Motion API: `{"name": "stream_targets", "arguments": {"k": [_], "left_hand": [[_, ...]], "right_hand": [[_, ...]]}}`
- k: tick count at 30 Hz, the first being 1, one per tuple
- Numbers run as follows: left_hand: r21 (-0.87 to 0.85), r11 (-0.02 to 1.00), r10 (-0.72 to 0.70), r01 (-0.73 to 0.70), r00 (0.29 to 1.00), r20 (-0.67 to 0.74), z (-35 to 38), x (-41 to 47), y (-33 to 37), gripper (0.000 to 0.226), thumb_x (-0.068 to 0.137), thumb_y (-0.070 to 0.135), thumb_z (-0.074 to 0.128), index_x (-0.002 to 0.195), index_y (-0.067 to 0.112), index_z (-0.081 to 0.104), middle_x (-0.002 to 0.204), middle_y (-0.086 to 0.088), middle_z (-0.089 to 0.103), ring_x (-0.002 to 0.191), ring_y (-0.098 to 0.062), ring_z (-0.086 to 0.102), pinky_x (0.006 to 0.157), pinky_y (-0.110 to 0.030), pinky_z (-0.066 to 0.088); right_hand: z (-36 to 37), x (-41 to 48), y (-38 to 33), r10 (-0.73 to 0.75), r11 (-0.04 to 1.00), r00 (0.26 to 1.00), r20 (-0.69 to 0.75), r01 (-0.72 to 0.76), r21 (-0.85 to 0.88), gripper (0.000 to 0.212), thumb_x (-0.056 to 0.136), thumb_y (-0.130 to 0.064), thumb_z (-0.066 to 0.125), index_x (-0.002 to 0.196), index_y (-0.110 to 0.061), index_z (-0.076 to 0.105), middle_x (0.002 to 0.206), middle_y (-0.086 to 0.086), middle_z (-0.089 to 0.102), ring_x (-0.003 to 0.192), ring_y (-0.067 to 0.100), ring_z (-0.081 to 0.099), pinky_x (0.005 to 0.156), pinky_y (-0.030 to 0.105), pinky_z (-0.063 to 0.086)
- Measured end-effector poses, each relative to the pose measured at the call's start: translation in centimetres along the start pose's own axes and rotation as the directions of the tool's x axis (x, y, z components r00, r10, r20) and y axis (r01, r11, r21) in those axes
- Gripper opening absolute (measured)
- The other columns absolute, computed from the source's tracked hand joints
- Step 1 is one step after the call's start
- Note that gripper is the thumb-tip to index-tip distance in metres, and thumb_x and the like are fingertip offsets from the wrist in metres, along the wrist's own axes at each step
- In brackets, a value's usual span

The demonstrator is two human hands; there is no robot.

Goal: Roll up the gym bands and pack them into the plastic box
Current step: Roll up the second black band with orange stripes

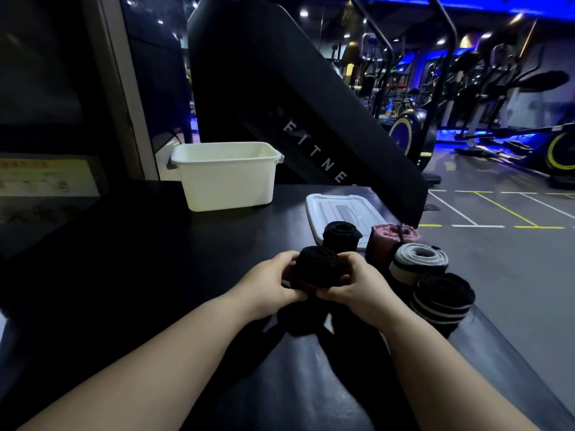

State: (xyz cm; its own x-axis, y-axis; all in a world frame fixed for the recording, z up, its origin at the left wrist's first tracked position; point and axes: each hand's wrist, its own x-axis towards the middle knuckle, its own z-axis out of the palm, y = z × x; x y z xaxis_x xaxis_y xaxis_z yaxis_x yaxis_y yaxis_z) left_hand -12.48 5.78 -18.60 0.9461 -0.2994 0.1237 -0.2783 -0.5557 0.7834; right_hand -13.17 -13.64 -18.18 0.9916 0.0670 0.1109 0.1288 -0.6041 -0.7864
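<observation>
Curling round a rolled black band (pixel 317 267) over the tabletop (pixel 155 275), left grip (pixel 270 283) and right grip (pixel 357 286) hold it between them; four more rolls (pixel 418 262) stand beside, box (pixel 227 178) well behind.

White capital letters "F I T N E", widely spaced, printed on the slanted black panel (pixel 311 98) of the big exercise machine, running diagonally from upper left down to lower right. First letter just above and to the right of the white plastic box (pixel 227 178), last visible letter just above the far edge of the dark table (pixel 140 244). Far left, a yellowish poster (pixel 46 178) with a reddish heading and small pictures, too blurred to read.
</observation>
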Motion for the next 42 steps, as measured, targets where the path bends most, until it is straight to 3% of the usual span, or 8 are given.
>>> {"name": "stream_targets", "arguments": {"k": [3, 8, 13, 22, 25, 29, 34, 42], "left_hand": [[-0.07, 0.997, -0.019, 0.019, 1.0, 0.008, 1.4, 1.2, 0.6, 0.059, 0.078, 0.002, 0.074, 0.12, 0.033, 0.047, 0.112, 0.006, 0.066, 0.106, -0.009, 0.063, 0.091, -0.019, 0.05], [-0.112, 0.993, -0.039, 0.029, 0.996, -0.085, 4.4, 2.9, 1.2, 0.061, 0.079, 0.003, 0.074, 0.13, 0.025, 0.049, 0.111, 0.005, 0.064, 0.104, -0.01, 0.063, 0.09, -0.016, 0.046], [-0.173, 0.984, -0.056, 0.036, 0.992, -0.111, 5.6, 4.1, 1.1, 0.057, 0.079, 0.008, 0.077, 0.129, 0.021, 0.054, 0.117, 0.003, 0.066, 0.107, -0.011, 0.063, 0.098, -0.025, 0.047], [-0.131, 0.991, -0.008, -0.015, 0.986, -0.169, 6.4, 4.4, 0.9, 0.054, 0.081, 0.009, 0.073, 0.131, 0.022, 0.056, 0.113, 0.006, 0.068, 0.101, -0.005, 0.062, 0.081, 0.002, 0.039], [-0.148, 0.989, -0.005, -0.021, 0.985, -0.175, 6.5, 4.4, 0.7, 0.054, 0.081, 0.01, 0.074, 0.13, 0.024, 0.056, 0.114, 0.007, 0.068, 0.104, -0.004, 0.063, 0.087, -0.005, 0.042], [-0.194, 0.98, 0.007, -0.04, 0.985, -0.17, 6.9, 4.3, 0.6, 0.053, 0.08, 0.009, 0.076, 0.129, 0.023, 0.057, 0.111, 0.008, 0.069, 0.105, -0.005, 0.064, 0.096, -0.018, 0.046], [-0.165, 0.985, 0.015, -0.044, 0.985, -0.172, 7.2, 4.7, 0.4, 0.053, 0.079, 0.015, 0.077, 0.127, 0.029, 0.058, 0.113, 0.009, 0.069, 0.106, -0.003, 0.063, 0.099, -0.023, 0.046], [-0.185, 0.983, -0.029, -0.006, 0.982, -0.187, 7.4, 4.7, 0.2, 0.055, 0.078, 0.015, 0.079, 0.128, 0.027, 0.059, 0.114, 0.007, 0.069, 0.108, -0.006, 0.063, 0.102, -0.03, 0.046]], "right_hand": [[-0.5, -0.2, 1.1, 0.051, 0.998, 0.996, -0.079, -0.048, 0.04, 0.056, 0.066, -0.013, 0.087, 0.108, -0.022, 0.052, 0.101, -0.007, 0.067, 0.091, 0.007, 0.065, 0.084, 0.024, 0.052], [0.0, -0.8, 2.6, 0.142, 0.975, 0.96, -0.242, -0.094, 0.202, 0.043, 0.077, -0.005, 0.077, 0.106, -0.023, 0.051, 0.097, -0.006, 0.064, 0.091, 0.008, 0.062, 0.071, 0.008, 0.043], [0.6, -0.4, 3.3, 0.164, 0.967, 0.937, -0.309, -0.09, 0.24, 0.042, 0.079, -0.008, 0.075, 0.106, -0.033, 0.053, 0.097, -0.014, 0.065, 0.095, 0.005, 0.064, 0.088, 0.027, 0.052], [1.1, -0.1, 3.4, 0.189, 0.958, 0.923, -0.335, -0.099, 0.269, 0.042, 0.08, -0.011, 0.073, 0.109, -0.037, 0.055, 0.097, -0.015, 0.068, 0.094, 0.006, 0.065, 0.087, 0.031, 0.054], [1.1, -0.3, 3.4, 0.188, 0.961, 0.92, -0.343, -0.102, 0.255, 0.043, 0.081, -0.011, 0.07, 0.115, -0.035, 0.056, 0.101, -0.013, 0.068, 0.096, 0.009, 0.065, 0.089, 0.036, 0.054], [0.8, -1.0, 3.1, 0.164, 0.97, 0.917, -0.364, -0.083, 0.23, 0.044, 0.085, -0.006, 0.065, 0.123, -0.028, 0.057, 0.094, -0.017, 0.062, 0.096, 0.01, 0.062, 0.087, 0.025, 0.047], [0.6, -1.4, 2.9, 0.162, 0.978, 0.912, -0.377, -0.098, 0.183, 0.047, 0.086, -0.003, 0.059, 0.127, -0.027, 0.057, 0.098, -0.009, 0.063, 0.094, 0.012, 0.057, 0.081, 0.022, 0.038], [0.6, -1.6, 2.6, 0.194, 0.976, 0.909, -0.368, -0.14, 0.17, 0.049, 0.086, -0.005, 0.06, 0.131, -0.025, 0.056, 0.113, -0.001, 0.069, 0.107, 0.021, 0.062, 0.085, 0.024, 0.042]]}}
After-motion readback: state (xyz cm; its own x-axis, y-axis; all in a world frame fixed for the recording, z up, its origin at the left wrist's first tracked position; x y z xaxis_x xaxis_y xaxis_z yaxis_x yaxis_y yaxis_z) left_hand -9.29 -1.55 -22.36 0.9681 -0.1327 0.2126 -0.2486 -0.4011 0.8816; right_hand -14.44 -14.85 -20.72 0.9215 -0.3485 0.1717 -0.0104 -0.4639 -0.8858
